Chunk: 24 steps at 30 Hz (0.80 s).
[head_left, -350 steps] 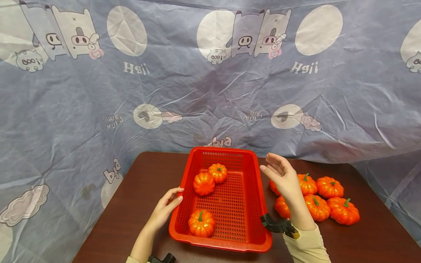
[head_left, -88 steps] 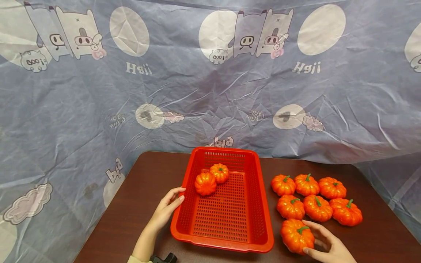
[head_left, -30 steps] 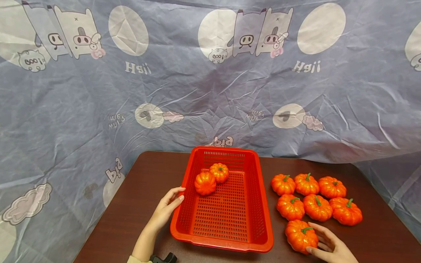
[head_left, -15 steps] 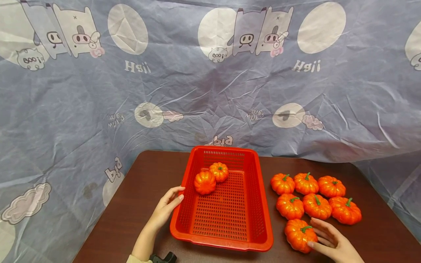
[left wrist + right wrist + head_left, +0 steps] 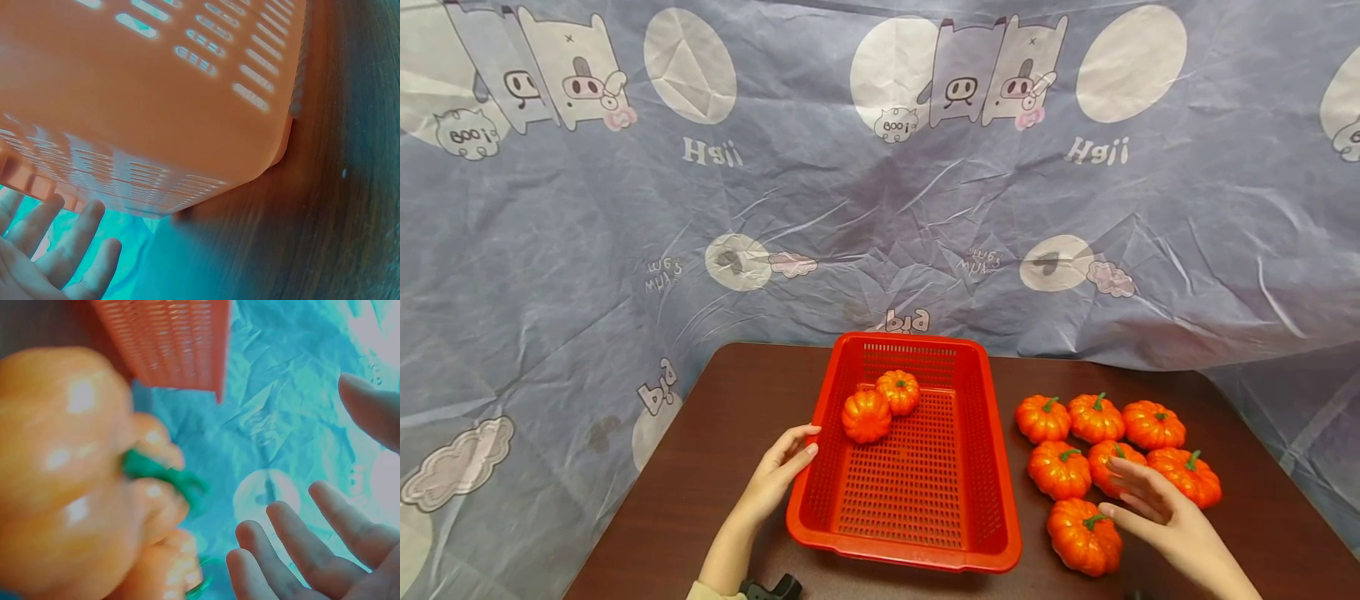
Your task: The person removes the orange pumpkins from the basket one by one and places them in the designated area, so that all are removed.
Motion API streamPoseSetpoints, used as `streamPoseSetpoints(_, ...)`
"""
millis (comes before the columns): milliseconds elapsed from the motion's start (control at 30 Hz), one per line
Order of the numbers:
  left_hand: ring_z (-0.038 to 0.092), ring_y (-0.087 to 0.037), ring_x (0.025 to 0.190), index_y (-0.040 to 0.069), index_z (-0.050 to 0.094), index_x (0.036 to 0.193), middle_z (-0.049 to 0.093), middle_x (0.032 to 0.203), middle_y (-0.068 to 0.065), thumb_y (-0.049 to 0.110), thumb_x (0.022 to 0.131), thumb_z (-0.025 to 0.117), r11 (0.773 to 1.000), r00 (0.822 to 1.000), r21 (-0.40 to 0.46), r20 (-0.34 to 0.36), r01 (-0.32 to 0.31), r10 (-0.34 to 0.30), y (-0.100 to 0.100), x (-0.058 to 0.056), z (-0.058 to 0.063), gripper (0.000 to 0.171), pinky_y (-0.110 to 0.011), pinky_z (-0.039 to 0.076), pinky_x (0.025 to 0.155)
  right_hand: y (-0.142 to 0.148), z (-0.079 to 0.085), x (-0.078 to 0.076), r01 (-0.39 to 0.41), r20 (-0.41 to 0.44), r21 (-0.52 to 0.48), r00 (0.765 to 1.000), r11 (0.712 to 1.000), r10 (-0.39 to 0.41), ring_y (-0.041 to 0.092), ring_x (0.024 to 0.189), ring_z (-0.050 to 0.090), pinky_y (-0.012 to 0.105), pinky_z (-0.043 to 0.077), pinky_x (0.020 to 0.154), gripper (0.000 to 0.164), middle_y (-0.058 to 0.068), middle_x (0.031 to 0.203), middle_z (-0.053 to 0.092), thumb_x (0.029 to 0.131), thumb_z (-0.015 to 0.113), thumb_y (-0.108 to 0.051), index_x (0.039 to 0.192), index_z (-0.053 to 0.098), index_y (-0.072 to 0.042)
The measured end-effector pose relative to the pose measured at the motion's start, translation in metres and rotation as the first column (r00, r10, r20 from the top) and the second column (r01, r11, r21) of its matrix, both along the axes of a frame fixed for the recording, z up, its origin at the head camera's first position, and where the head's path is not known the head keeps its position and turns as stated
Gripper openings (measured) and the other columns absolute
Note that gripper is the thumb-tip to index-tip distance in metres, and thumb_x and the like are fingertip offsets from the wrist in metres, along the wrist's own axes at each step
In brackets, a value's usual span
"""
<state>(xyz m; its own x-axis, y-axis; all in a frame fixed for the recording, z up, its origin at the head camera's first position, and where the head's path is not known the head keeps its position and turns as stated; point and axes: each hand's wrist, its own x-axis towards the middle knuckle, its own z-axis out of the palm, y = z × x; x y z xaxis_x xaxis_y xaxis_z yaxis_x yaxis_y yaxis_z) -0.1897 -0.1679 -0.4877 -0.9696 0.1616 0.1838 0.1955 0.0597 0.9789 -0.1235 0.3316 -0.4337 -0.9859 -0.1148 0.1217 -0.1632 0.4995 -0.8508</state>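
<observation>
My left hand (image 5: 772, 477) rests against the left rim of a red plastic basket (image 5: 917, 553), its fingertips touching the edge. In the left wrist view those fingers (image 5: 72, 250) look spread and fairly straight beside the slotted wall. Two small orange pumpkins (image 5: 867, 417) lie in the basket's far left part. My right hand (image 5: 1165, 521) hovers, holding nothing, just right of the nearest pumpkin (image 5: 1084, 540) with its green stem, which stands on the table. Its fingers and thumb are spread apart in the right wrist view, with a large blurred pumpkin (image 5: 62, 481) beside them.
Behind the nearest pumpkin, several more pumpkins (image 5: 1060, 469) stand in two rows right of the basket. Under everything is a dark brown table (image 5: 677, 500). A grey-blue printed cloth (image 5: 820, 192) hangs behind it.
A pumpkin from the basket's near end now stands on the table at the right. My right hand has let go of it and moved up and away. The left hand stays.
</observation>
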Motion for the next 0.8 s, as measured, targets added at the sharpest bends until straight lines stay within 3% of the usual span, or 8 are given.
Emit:
streamPoseSetpoints(233,0.044,-0.012,0.122,0.005,0.052,0.127,0.049,0.134,-0.013,0.015,0.095,0.054,1.000,1.000,-0.007,0.003,0.006,-0.006,0.000,0.002,0.001,0.033,-0.021,0.038,0.095,-0.019,0.025,-0.012,-0.041,-0.082,-0.029,0.996,0.999,0.038,-0.007,0.107,0.051,0.016,0.047,0.079,0.054,-0.021,0.121,0.052,0.089,0.063,-0.006,0.137,0.040,-0.004)
streamPoseSetpoints(467,0.043,-0.016,0.124,0.005,0.053,0.126,0.049,0.134,-0.012,0.015,0.095,0.055,1.000,1.000,-0.008,0.013,0.004,-0.004,0.001,0.002,0.002,0.033,-0.021,0.038,0.096,-0.036,0.044,-0.026,-0.071,-0.107,-0.078,0.992,0.994,0.062,-0.005,0.109,0.051,0.013,0.044,0.083,0.054,-0.015,0.124,0.052,0.089,0.063,-0.007,0.138,0.040,-0.006)
streamPoseSetpoints(800,0.043,-0.015,0.124,0.005,0.052,0.126,0.048,0.135,-0.013,0.014,0.095,0.055,1.000,1.000,-0.006,-0.004,0.012,-0.012,0.000,0.001,0.001,0.032,-0.021,0.038,0.096,-0.063,0.070,-0.052,-0.217,-0.205,-0.185,0.962,0.959,0.178,0.003,0.114,0.052,0.017,0.045,0.085,0.050,-0.009,0.128,0.051,0.090,0.058,0.003,0.136,0.041,-0.001)
